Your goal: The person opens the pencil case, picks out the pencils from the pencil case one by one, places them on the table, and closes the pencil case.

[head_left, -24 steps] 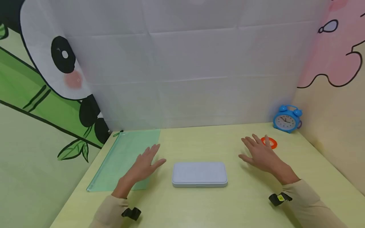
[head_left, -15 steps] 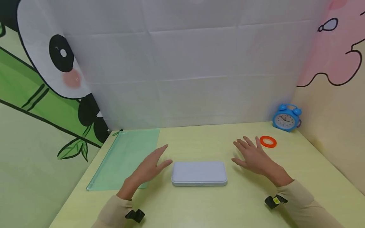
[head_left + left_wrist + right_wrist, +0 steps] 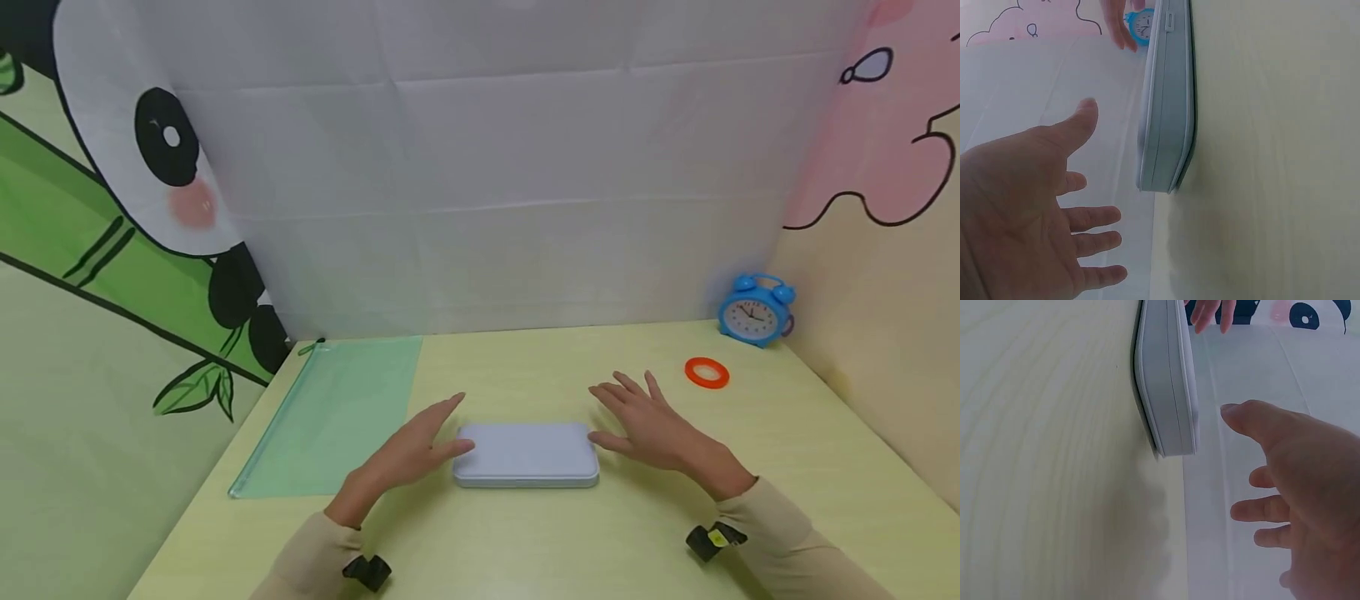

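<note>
A pale lavender-grey case (image 3: pixel 527 454), flat with rounded corners, lies closed on the table between the two hands. In the left wrist view its side shows a seam and a small latch (image 3: pixel 1170 21). The left hand (image 3: pixel 411 450) hovers at the case's left end, fingers extended and thumb apart. At the opposite end is the right hand (image 3: pixel 651 429), raised above the table with its fingers spread. Both wrist views show a gap between the hand and the case, and neither hand holds anything.
A translucent green zip pouch (image 3: pixel 337 417) lies flat at the left, partly behind the left hand. An orange-red ring (image 3: pixel 707 372) rests on the table (image 3: pixel 525 550) at the right. Behind it stands a blue alarm clock (image 3: pixel 753 311), near the white backdrop (image 3: pixel 510 192).
Both hands have moved inward, the left one rightward and the right one leftward, to the ends of the case. The orange-red ring is now fully uncovered. The case has stayed in place.
</note>
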`<state>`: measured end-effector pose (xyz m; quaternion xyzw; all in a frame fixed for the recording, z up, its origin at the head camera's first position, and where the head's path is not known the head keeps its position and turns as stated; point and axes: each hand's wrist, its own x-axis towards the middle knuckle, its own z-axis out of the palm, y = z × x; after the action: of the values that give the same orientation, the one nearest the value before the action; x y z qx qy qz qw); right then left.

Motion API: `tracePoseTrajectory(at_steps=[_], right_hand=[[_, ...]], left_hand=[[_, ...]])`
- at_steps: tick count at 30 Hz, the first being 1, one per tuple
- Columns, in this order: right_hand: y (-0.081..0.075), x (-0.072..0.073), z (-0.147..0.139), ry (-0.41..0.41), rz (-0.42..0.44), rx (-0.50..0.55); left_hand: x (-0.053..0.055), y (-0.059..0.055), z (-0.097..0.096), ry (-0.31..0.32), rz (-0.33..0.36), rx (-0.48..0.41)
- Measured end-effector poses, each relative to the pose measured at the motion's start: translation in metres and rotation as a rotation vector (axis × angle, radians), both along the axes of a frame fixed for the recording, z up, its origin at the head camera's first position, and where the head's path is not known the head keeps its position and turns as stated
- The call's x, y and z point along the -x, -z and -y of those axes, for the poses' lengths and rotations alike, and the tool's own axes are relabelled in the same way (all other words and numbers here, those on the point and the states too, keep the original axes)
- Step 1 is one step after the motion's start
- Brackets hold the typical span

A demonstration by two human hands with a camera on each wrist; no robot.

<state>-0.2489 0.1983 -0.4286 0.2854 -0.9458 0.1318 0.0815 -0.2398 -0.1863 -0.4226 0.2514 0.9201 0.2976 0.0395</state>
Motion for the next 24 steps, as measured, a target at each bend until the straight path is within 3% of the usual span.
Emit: tracePoseTrajectory(at_steps=[13,19,24], right_hand=[[-0.003,-0.011,0.022,-0.123,0.105,-0.037],[-0.003,-0.012,0.029,-0.175,0.151,-0.016],[-0.003,-0.012,0.032,-0.211,0.142,-0.023]], left_hand=[[0.002,0.012,-0.01,0.14,0.019,0.066],[0.001,0.015,-0.011,0.149,0.045,0.076],[0.0,0.015,-0.014,0.175,0.062,0.049]])
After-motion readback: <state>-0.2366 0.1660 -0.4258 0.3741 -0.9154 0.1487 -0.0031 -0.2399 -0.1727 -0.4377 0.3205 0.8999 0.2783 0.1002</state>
